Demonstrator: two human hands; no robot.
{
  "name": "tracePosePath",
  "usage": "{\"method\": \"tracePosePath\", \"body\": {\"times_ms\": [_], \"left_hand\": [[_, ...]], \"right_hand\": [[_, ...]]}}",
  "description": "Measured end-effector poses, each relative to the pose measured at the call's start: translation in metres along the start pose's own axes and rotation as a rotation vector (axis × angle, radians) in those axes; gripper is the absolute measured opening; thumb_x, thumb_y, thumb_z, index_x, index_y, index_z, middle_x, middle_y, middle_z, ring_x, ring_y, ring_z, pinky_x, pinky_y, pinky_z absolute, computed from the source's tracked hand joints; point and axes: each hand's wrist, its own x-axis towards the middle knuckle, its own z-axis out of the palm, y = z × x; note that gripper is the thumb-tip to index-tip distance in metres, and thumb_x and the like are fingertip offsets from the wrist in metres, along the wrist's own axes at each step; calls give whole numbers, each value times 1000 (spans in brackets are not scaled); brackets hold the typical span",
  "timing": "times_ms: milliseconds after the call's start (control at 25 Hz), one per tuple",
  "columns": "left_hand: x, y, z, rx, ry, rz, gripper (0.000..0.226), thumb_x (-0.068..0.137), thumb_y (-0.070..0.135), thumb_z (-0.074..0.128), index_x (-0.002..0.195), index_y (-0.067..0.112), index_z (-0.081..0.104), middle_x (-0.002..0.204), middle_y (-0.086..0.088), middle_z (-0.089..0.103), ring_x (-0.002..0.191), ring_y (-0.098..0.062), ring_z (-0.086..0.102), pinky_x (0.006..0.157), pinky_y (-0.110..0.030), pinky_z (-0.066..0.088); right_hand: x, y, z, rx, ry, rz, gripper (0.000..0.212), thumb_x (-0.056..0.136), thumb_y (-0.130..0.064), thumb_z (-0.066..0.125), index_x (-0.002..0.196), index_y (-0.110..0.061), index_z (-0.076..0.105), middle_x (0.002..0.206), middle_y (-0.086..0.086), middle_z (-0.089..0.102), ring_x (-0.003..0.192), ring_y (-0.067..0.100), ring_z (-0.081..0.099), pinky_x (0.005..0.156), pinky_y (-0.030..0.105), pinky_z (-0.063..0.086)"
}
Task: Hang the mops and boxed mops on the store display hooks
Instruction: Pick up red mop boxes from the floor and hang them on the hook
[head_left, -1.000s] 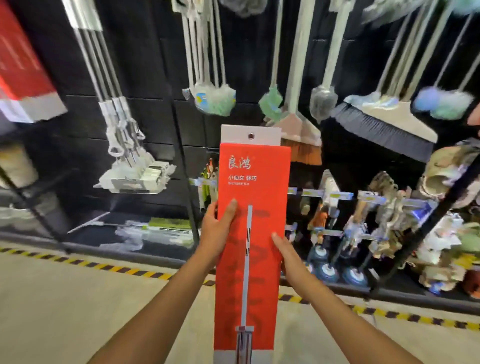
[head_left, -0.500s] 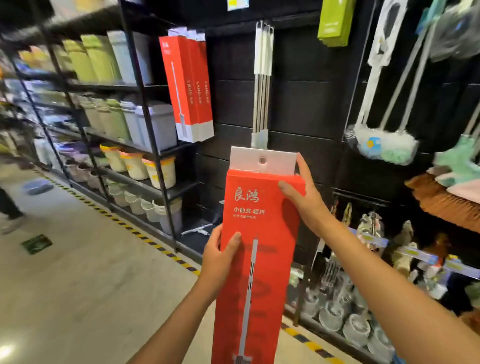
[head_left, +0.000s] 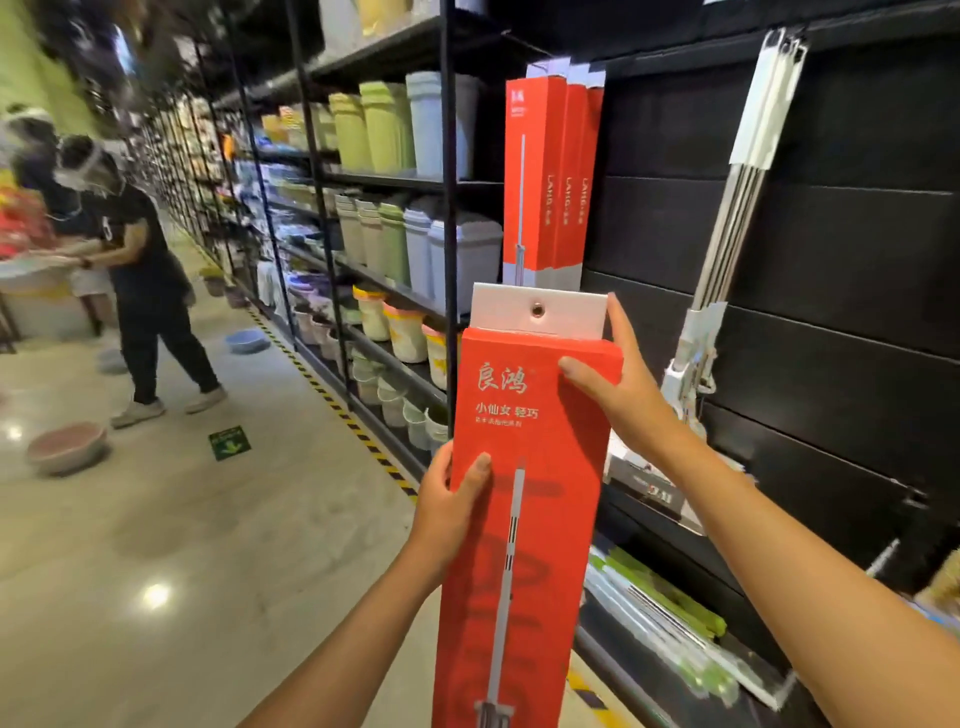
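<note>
Both hands grip the upright boxed mop (head_left: 524, 519): left hand (head_left: 449, 512) mid-edge, right hand (head_left: 621, 392) near top

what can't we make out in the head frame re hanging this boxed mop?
- Hook holding the hung red boxes: hidden behind their white tabs.
- Bottom of the held boxed mop: cut off by the lower frame edge.
- Small print under its title: too small to read.
- Left hand and right hand fingers: mostly hidden behind the box.
- Far aisle shelves: blurred.
</note>
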Motion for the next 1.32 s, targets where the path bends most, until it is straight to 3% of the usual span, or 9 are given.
{"method": "tracePosePath", "body": {"times_ms": [280,440,560,640,760,920,1040,1160,1320], "left_hand": [[141,-11,-59,22,191,12,71,74,71,70,129,25,65,118,2,78,107,-20,76,92,-42,62],[207,-10,-109,-10,293,11,60,84,62,66,129,23,65,116,1,79,99,-15,78,74,-24,62],[263,-18,-149,-20,339,29,64,83,68,69,129,23,65,117,1,79,103,-18,77,82,-30,62],[300,-25,-173,-24,352,46,68,77,72,70,127,26,66,116,4,79,104,-16,77,84,-29,61],[370,-35,-208,-31,313,50,64,77,67,69,127,27,66,116,6,79,105,-15,77,85,-29,61],[466,-41,-227,-55,202,4,80,70,72,69,132,21,65,119,2,79,106,-18,77,81,-26,61],[530,-47,-213,-79,68,-10,77,70,73,69,130,26,64,116,5,79,104,-15,77,82,-29,60],[595,-53,-178,-97,-31,-30,70,80,71,71,129,23,65,114,5,79,106,-17,76,82,-28,61],[673,-63,-121,-133,-141,0,80,72,77,72,129,22,67,124,0,77,117,-21,72,102,-46,56]], "right_hand": [[177,69,73,30,-162,-51,100,81,-54,81,160,-32,24,139,3,65,123,23,69,102,53,57],[264,93,139,60,-245,-52,98,78,-58,80,157,-45,23,140,-6,65,122,13,69,102,46,57],[325,111,183,36,-302,-78,77,84,-56,79,145,-62,32,138,-7,66,119,14,71,98,45,59],[356,120,207,17,-307,-85,60,93,-40,76,121,-77,38,125,-15,70,109,5,73,89,28,61],[412,139,237,15,-271,-74,64,95,-33,74,112,-83,38,110,-30,71,103,-3,73,81,18,59],[481,165,247,-40,-167,-64,90,84,-54,79,156,-49,26,130,-23,67,117,8,71,102,47,58],[517,182,224,-112,-38,-21,86,88,-48,78,155,-46,25,116,-50,57,113,-10,65,103,36,55],[553,193,191,-209,49,-36,70,91,-42,77,146,-38,33,123,-38,57,111,-15,63,97,23,56],[604,211,136,-292,179,-66,106,80,-58,77,164,-29,19,141,-22,54,128,2,61,109,38,54]]}}
